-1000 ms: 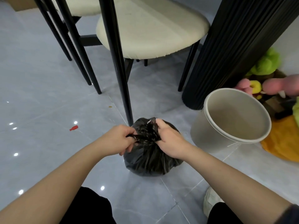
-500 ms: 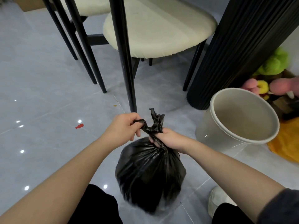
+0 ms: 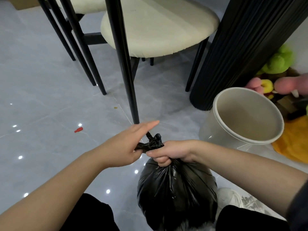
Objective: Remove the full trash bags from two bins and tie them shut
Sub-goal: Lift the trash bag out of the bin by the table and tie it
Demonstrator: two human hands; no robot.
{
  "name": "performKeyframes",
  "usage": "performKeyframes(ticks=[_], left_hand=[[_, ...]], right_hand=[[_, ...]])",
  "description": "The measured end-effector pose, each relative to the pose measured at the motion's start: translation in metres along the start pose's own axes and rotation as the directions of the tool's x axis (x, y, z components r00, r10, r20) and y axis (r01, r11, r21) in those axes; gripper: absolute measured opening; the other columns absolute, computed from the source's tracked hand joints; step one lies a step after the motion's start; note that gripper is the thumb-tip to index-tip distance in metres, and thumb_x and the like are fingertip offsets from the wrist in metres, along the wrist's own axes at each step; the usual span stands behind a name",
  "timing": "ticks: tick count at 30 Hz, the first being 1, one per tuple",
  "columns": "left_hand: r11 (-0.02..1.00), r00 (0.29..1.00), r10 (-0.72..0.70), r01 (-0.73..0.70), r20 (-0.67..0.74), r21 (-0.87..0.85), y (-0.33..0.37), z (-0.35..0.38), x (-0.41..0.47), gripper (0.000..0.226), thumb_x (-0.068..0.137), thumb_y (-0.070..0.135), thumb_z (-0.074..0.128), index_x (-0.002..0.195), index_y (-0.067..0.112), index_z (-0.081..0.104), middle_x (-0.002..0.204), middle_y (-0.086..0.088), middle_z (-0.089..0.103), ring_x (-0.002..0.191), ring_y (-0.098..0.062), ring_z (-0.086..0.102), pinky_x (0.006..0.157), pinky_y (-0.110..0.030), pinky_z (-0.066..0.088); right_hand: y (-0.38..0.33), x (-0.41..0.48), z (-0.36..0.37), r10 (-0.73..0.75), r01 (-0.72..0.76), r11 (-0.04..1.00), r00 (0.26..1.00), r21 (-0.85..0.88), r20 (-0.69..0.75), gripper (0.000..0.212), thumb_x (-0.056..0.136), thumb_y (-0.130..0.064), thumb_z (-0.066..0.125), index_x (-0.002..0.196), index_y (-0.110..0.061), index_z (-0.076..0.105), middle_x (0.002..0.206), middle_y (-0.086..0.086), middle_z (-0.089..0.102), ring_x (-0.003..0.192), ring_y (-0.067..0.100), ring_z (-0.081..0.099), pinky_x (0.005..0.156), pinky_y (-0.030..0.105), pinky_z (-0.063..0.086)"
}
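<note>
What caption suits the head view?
Right hand grips black trash bag at its neck; left hand, fingers straight, touches its top; beige bin beside.

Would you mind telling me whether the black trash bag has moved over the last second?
Yes. The trash bag, gripped by the right hand, has come toward the person, away from the chair leg it sat against.

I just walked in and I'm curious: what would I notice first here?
A shiny black plastic trash bag fills the lower middle, its neck gripped by the right hand, while the left hand touches its twisted top with straight fingers. Right of it, a round beige bin stands empty on the grey floor.
</note>
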State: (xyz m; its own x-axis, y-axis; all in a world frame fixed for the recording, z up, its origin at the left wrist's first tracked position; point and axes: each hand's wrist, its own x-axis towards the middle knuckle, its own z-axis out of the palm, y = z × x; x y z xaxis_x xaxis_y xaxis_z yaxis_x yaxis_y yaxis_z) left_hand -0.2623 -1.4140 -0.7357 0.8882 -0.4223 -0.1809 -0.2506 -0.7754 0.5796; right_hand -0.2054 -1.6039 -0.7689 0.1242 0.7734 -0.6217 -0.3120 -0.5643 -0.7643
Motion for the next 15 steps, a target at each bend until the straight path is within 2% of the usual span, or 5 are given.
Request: performKeyframes(ticks=[4,6,7,9,15], left_hand=[[0.990,0.995,0.033,-0.045,0.092,0.134,-0.001,0.011,0.005,0.067,0.089,0.027,0.057,0.146,0.039,0.022,0.145,0.016,0.037,0.135,0.001,0.027,0.115,-0.024,0.016],[0.985,0.991,0.029,-0.050,0.129,0.163,0.000,0.016,0.008,0.040,0.091,0.024,0.049,0.130,0.035,0.044,0.122,0.013,0.058,0.112,-0.004,0.048,0.105,-0.025,0.029],[0.991,0.989,0.017,-0.036,0.145,0.129,0.003,0.017,0.009,0.026,0.090,0.020,0.045,0.112,0.030,0.055,0.101,0.010,0.064,0.092,-0.008,0.053,0.091,-0.024,0.038],[0.999,0.987,-0.051,0.053,0.155,-0.011,0.008,0.015,0.009,0.016,0.082,0.018,0.038,0.076,0.019,0.053,0.067,0.004,0.057,0.064,-0.013,0.047,0.065,-0.034,0.042],[0.835,0.964,-0.244,0.265,0.108,-0.481,0.017,0.005,0.007,0.032,0.077,0.012,0.039,0.046,0.021,0.037,0.047,0.007,0.035,0.049,-0.012,0.029,0.052,-0.029,0.026]], right_hand=[[-0.006,-0.001,0.001,0.083,-0.080,0.996,0.994,-0.045,0.075,0.056,0.100,-0.025,0.042,0.046,-0.025,0.030,0.042,-0.010,0.024,0.042,0.007,0.018,0.045,0.017,0.020],[-0.008,-0.001,0.004,0.148,-0.141,0.987,0.984,-0.077,0.102,0.053,0.098,-0.028,0.048,0.048,-0.023,0.029,0.043,-0.009,0.022,0.044,0.008,0.016,0.045,0.018,0.020],[-0.009,0.000,0.005,0.196,-0.186,0.978,0.975,-0.094,0.104,0.051,0.094,-0.033,0.052,0.050,-0.023,0.028,0.045,-0.007,0.021,0.047,0.011,0.014,0.046,0.019,0.020],[-0.013,-0.002,0.006,0.267,-0.257,0.957,0.962,-0.135,0.062,0.051,0.088,-0.037,0.059,0.049,-0.023,0.028,0.047,-0.005,0.021,0.052,0.014,0.014,0.050,0.022,0.021],[-0.020,-0.019,0.011,0.112,-0.223,0.791,0.968,-0.570,-0.224,0.042,0.085,-0.046,0.058,0.052,-0.019,0.056,0.049,-0.007,0.052,0.052,0.013,0.049,0.065,0.026,0.044]])
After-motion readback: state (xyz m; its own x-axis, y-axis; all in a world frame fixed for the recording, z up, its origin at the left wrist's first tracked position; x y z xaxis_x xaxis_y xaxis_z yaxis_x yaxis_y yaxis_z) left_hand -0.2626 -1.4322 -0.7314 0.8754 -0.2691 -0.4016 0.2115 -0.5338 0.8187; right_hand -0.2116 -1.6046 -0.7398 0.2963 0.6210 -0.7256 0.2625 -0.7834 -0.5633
